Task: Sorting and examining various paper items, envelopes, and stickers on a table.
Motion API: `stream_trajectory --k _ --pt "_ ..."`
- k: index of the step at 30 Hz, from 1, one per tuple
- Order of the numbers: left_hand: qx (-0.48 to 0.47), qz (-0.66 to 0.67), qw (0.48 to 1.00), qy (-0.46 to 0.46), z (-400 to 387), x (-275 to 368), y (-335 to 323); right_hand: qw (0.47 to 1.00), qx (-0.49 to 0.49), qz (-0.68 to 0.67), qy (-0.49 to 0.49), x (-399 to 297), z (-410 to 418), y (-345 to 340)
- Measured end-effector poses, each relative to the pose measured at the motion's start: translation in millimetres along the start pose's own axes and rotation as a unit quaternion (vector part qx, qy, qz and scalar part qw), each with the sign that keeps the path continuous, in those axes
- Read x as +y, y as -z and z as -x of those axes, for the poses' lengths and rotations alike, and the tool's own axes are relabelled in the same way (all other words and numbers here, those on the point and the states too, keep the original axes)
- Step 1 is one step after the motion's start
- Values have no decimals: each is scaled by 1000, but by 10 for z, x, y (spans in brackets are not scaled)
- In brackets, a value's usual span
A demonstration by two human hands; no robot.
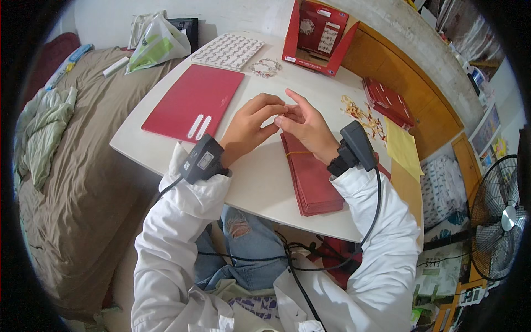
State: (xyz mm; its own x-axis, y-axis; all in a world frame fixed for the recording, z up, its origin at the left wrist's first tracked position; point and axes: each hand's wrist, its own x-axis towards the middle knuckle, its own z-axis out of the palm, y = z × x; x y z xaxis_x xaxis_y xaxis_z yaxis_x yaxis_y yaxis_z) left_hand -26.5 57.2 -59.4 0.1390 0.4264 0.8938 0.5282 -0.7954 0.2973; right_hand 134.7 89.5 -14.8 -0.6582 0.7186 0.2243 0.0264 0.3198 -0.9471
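Note:
My left hand (254,122) and my right hand (309,126) meet over the middle of a white table, fingertips touching; whether something small is between them cannot be told. Under my right hand and wrist lies a stack of dark red paper envelopes or wallets (317,184), with a thin yellowish band across it. To the left of my left hand is a flat red folder or card (195,99) with two white oval outlines. Beyond my hands lie a white patterned pad (228,50) and a pile of patterned bands (265,67). Loose yellow and red bands (365,116) are scattered to the right.
An open red display box (317,37) stands at the table's back. More red packs (388,101) and a yellow sheet (402,147) lie at the right. Black cables run from both wrist devices. A bed (95,166) is on the left, a fan (498,220) on the right.

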Motion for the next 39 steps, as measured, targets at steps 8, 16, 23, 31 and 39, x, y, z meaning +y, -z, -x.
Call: stream_trajectory --k 8,16,23,31,39 --pt "-20 -8 1000 3 0 35 16 998 23 44 -37 23 42 39" --pt "-35 -10 999 3 1 80 44 999 13 -12 -35 -49 67 -11" --pt "-36 -7 999 15 14 91 22 998 17 -9 -51 -88 92 -13" --pt "-11 22 1000 -8 3 96 24 998 -24 -33 -48 -104 91 17" --pt "-25 32 999 -34 -30 165 35 998 -32 -48 -27 -21 131 9"
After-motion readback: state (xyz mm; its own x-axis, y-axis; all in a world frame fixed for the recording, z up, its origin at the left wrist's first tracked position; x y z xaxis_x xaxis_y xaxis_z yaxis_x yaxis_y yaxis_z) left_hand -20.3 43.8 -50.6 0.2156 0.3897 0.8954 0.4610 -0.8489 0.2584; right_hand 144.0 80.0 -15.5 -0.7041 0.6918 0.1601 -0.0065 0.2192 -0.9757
